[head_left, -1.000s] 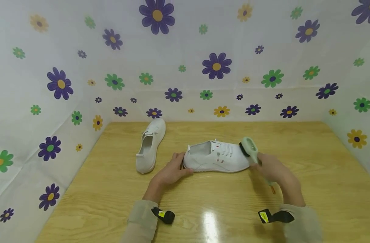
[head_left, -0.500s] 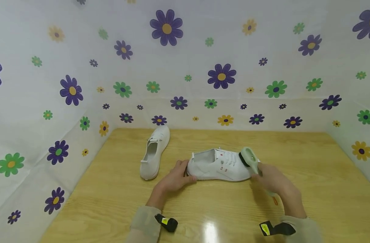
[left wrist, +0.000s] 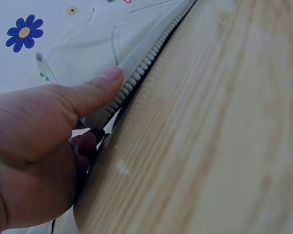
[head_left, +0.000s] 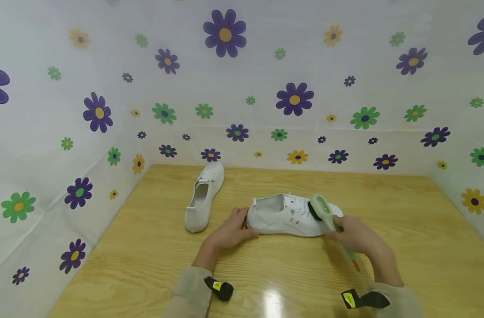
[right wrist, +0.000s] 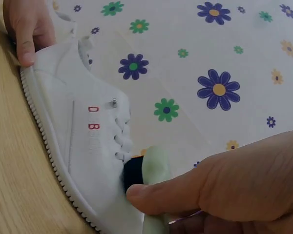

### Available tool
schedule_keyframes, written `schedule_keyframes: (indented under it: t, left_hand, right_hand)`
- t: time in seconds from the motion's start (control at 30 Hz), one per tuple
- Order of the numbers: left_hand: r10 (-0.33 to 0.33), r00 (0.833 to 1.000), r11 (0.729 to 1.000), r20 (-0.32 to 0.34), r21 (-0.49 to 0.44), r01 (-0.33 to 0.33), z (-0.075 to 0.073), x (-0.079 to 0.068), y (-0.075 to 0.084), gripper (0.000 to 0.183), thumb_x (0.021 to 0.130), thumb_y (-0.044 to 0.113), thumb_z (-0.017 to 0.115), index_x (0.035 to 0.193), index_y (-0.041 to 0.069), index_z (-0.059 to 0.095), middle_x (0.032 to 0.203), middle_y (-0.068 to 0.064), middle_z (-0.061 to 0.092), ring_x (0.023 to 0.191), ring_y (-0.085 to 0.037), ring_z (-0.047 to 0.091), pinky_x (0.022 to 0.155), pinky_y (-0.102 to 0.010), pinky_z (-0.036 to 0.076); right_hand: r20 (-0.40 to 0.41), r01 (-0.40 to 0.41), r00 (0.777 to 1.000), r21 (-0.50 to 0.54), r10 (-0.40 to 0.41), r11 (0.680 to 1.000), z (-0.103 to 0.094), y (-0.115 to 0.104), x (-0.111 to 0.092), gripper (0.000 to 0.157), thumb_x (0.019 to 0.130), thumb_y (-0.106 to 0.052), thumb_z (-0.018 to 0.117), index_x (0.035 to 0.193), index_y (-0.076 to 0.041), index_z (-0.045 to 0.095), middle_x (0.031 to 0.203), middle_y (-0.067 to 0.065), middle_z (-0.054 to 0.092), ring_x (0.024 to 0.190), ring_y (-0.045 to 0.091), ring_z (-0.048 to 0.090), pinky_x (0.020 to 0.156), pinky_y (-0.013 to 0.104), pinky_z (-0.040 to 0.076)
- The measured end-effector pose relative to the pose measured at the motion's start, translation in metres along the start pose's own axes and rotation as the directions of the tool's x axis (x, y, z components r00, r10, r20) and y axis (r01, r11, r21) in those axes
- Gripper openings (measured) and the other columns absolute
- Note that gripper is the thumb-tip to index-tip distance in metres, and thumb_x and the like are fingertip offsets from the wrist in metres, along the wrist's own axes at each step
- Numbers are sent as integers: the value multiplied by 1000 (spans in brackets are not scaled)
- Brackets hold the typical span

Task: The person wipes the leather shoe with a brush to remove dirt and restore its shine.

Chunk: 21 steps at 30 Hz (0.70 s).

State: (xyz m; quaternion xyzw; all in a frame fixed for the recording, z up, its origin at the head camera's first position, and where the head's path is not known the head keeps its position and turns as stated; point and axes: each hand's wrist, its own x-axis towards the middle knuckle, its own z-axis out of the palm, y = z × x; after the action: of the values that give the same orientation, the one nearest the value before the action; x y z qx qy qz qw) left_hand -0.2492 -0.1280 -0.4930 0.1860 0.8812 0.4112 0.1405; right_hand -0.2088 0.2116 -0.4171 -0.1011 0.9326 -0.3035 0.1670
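A white lace-up shoe (head_left: 271,221) with red letters on its side lies across the table, toe to the right. My left hand (head_left: 231,230) grips its heel. In the left wrist view the thumb (left wrist: 100,91) presses on the ridged sole edge while fingers curl behind the heel, partly hidden. My right hand (head_left: 357,236) holds a pale green brush (head_left: 322,206) by its handle. Its dark bristles (right wrist: 134,173) sit against the shoe's upper just below the laces, and the right thumb lies beside them in the right wrist view.
A second white shoe (head_left: 198,216) stands at the back left, toe toward the wall. The wooden table (head_left: 146,265) ends at a white backdrop (head_left: 258,79) with printed flowers, which also rises on both sides. An orange-brown tip (head_left: 356,266) ends the brush handle.
The brush has slid left along the shoe, from the toe toward the laces. My left hand keeps its grip on the heel. The head view has shifted slightly.
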Motion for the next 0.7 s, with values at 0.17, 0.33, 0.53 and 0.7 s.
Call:
schedule_keyframes:
  t: [0.17, 0.33, 0.53, 0.7]
  left_hand:
    - [-21, 1000, 1000, -18, -10, 21, 6, 3, 2, 75, 87, 44, 65, 145, 9, 31, 123, -10, 37, 114, -26, 40, 105, -46, 29]
    - [-15, 1000, 1000, 11, 6, 15, 9, 3, 2, 77, 88, 47, 63, 146, 8, 29, 123, -10, 38, 114, -26, 40, 105, -45, 30]
    - [-47, 999, 999, -7, -4, 47, 5, 4, 1, 77, 88, 45, 64, 147, 11, 28, 123, -7, 37, 114, -24, 39, 106, -43, 28]
    - [-22, 1000, 1000, -4, -16, 22, 4, 2, 1, 76, 88, 44, 64, 146, 9, 29, 123, -8, 37, 115, -25, 39, 107, -44, 28]
  right_hand:
    - [26, -27, 999, 3, 27, 1000, -5, 2, -11, 16, 89, -15, 61, 83, -3, 51, 73, 6, 47, 68, 20, 46, 58, 32, 40]
    - [-58, -92, 994, -6, 91, 996, -1, 2, -8, 17, 91, -15, 58, 89, 0, 51, 73, 7, 49, 66, 21, 47, 56, 31, 41]
    - [-24, -65, 998, -9, 64, 998, -1, -4, -7, 21, 87, -21, 66, 87, -2, 56, 73, 6, 50, 67, 20, 48, 58, 31, 40]
    - [-50, -114, 992, 20, 115, 993, -5, 0, -11, 19, 85, -17, 65, 84, -1, 54, 73, 7, 51, 67, 21, 48, 57, 32, 41]
